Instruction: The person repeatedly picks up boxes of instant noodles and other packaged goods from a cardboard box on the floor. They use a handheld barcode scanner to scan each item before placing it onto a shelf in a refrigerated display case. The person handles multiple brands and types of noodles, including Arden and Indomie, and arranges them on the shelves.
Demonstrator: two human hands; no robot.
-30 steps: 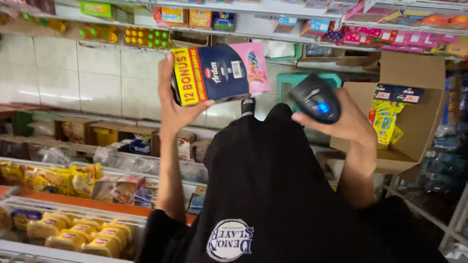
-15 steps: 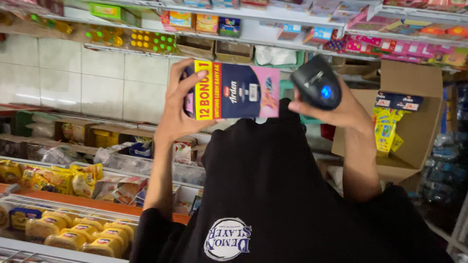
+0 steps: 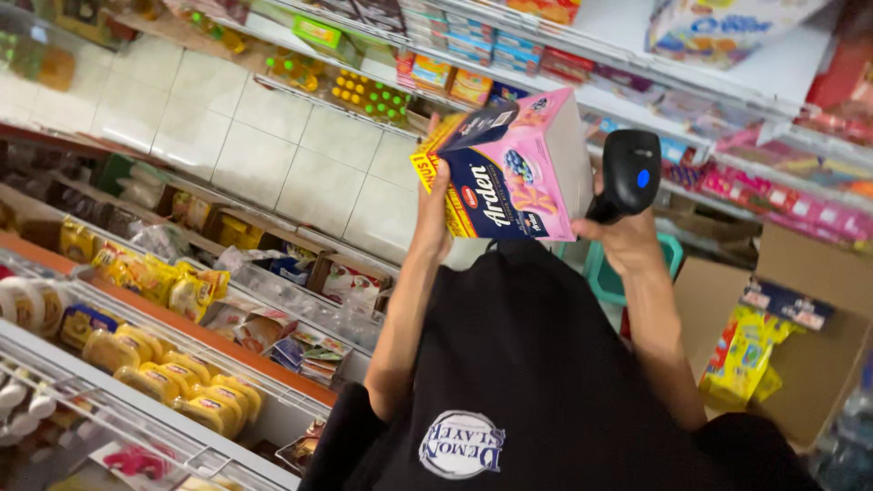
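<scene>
Above my dark shirt (image 3: 536, 364), well clear of the shelves (image 3: 637, 77): one pink-and-navy carton (image 3: 518, 173), tilted, pinched along its left edge by my left hand (image 3: 435, 218), arm raised. I judge that one-sided grip may let it slip or twist. My right hand (image 3: 627, 241), wrist bent, fingers closed around a black handheld scanner (image 3: 627, 173) just beside the carton.
</scene>
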